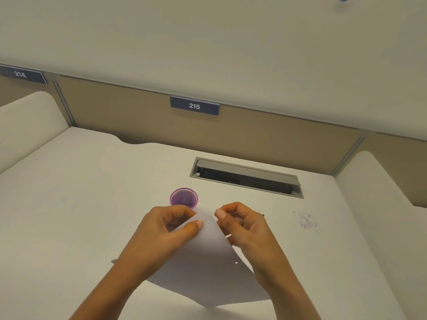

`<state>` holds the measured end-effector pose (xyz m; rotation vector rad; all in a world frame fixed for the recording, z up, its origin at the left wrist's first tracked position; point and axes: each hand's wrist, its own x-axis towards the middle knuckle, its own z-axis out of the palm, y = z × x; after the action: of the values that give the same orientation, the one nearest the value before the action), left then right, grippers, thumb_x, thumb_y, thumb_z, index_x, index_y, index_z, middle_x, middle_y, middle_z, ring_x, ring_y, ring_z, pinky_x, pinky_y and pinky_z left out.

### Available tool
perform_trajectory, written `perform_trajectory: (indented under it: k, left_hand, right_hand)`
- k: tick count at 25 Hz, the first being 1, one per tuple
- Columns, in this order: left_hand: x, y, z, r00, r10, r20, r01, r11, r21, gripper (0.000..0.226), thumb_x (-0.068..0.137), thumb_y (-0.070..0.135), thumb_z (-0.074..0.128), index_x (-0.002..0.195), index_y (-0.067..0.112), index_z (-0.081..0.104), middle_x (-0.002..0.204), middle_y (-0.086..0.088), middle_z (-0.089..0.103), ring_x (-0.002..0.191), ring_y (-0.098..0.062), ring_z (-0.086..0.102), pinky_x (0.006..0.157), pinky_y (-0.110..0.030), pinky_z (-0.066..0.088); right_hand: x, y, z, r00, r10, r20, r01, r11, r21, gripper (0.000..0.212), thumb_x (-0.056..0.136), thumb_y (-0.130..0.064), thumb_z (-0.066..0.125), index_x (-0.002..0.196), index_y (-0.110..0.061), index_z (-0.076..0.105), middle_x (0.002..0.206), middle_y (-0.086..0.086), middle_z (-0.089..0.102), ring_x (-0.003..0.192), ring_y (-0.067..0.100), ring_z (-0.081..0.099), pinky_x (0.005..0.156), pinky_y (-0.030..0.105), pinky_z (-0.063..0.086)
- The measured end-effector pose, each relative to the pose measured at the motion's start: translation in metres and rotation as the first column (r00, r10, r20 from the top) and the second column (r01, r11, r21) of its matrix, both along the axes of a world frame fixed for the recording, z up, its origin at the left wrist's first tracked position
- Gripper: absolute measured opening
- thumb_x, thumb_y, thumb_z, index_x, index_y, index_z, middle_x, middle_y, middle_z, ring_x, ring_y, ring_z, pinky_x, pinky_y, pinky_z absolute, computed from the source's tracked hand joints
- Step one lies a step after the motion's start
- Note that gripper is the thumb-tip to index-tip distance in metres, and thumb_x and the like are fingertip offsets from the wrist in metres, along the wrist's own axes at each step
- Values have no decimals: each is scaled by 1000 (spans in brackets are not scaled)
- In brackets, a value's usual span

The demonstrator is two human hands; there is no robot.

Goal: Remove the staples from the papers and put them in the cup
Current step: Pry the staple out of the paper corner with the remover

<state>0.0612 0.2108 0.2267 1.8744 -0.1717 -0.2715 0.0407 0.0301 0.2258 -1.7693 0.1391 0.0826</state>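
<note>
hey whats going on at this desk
A person is holding up the top corner of some white papers with both hands. The left hand pinches the corner, and the right hand is curled beside it. A small purple cup stands on the desk just beyond the hands.

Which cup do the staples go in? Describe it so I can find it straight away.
Start at the grey cable hatch set into the white desk. Nearer the person and to its left, just beyond the left hand holding the paper, stands the cup. It is small, round and purple, the only coloured thing on the desk.
</note>
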Motion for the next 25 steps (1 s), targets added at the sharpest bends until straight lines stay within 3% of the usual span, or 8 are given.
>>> perform_trajectory:
  k: [5,8,12,15,18,20,22,25]
  left_hand:
    - [11,3,-9,997,38,-68,-38,999,7,24,72,42,61,79,22,74,76,7,74,68,-3,67,65,-17,44]
    - [20,2,-11,995,49,-90,-50,999,-4,20,76,38,67,81,20,74,78,5,75,68,-4,68,63,-15,44]
    - [32,-1,-15,993,68,-100,-68,998,1,15,84,30,69,86,15,74,80,3,76,68,-6,68,62,-14,45]
    - [39,-4,-17,990,84,-111,-83,996,13,13,87,23,65,86,15,74,81,3,76,69,-7,69,62,-13,47]
    - [41,-4,-18,988,90,-122,-88,996,14,13,87,24,65,85,16,75,81,3,77,70,-8,70,64,-17,48]
    - [42,-3,-19,987,99,-124,-97,995,18,13,87,24,64,85,17,75,82,3,77,70,-10,71,63,-18,48]
    - [41,-2,-19,988,102,-120,-99,995,25,13,87,25,64,85,17,75,83,4,77,72,-10,71,63,-16,48]
    - [40,-3,-17,989,99,-110,-97,995,21,13,87,26,64,86,19,75,84,4,77,75,-13,72,66,-20,49]
  right_hand:
    - [65,-63,-88,951,-292,-103,267,942,-204,8,92,-26,61,95,-20,63,87,4,72,71,17,70,61,21,57]
    - [107,-109,-148,900,-413,-138,311,831,-462,10,91,-18,63,101,-15,64,103,10,70,79,17,65,71,25,56]
    - [144,-130,-197,944,-313,-103,139,661,-737,25,91,-20,62,115,-12,63,118,10,64,97,20,59,88,27,49]
    - [162,-132,-222,983,-160,-91,-5,470,-883,38,92,-33,59,126,-16,57,128,6,57,115,22,52,95,33,46]
    - [172,-131,-234,990,-88,-108,-75,316,-946,39,93,-41,53,126,-21,55,128,2,55,116,19,50,96,33,43]
    - [176,-132,-237,994,-70,-89,-66,282,-957,34,96,-39,50,124,-21,57,125,2,57,113,18,52,95,31,43]
    - [174,-131,-236,994,-68,-83,-52,373,-926,31,97,-34,50,123,-19,58,123,5,60,110,19,54,95,30,43]
    - [162,-125,-212,989,-123,-84,41,767,-640,33,95,-28,56,124,-14,59,127,7,60,113,24,57,98,33,45]
